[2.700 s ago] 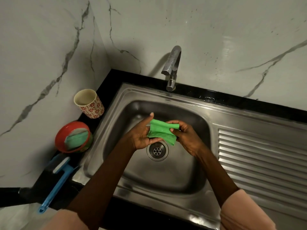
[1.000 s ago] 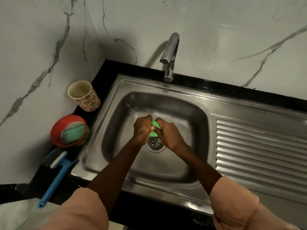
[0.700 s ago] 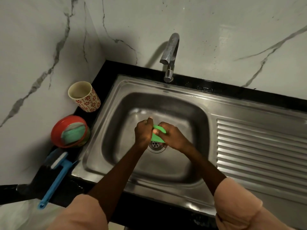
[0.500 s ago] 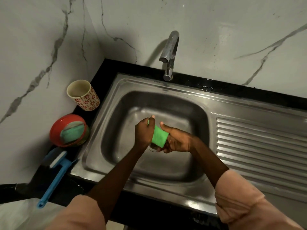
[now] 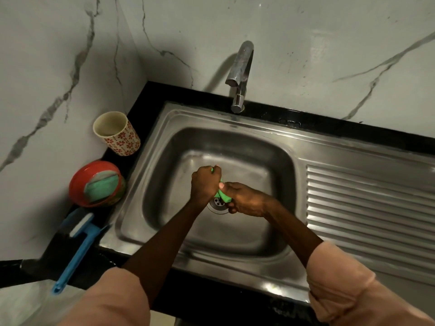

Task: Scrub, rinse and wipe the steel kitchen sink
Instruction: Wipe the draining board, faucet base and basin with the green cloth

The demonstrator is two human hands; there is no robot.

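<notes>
A steel sink (image 5: 160,165) with a ribbed drainboard (image 5: 367,208) is set into a black counter. Over its drain (image 5: 218,204), both hands grip a green cloth (image 5: 223,196), twisted into a tight roll. My left hand (image 5: 204,184) is fisted around its upper end. My right hand (image 5: 244,200) is closed around its lower end. Only small bits of green show between the fists. The chrome tap (image 5: 239,74) stands at the back of the basin, and no water is seen coming from it.
On the counter strip left of the sink stand a floral cup (image 5: 116,132), a red bowl holding a green scouring pad (image 5: 97,183), and a blue-handled brush (image 5: 75,245). Marble walls close the corner behind and to the left.
The cloth, held spread between both hands earlier, is now bunched and twisted between two fists. The hands have stayed over the drain.
</notes>
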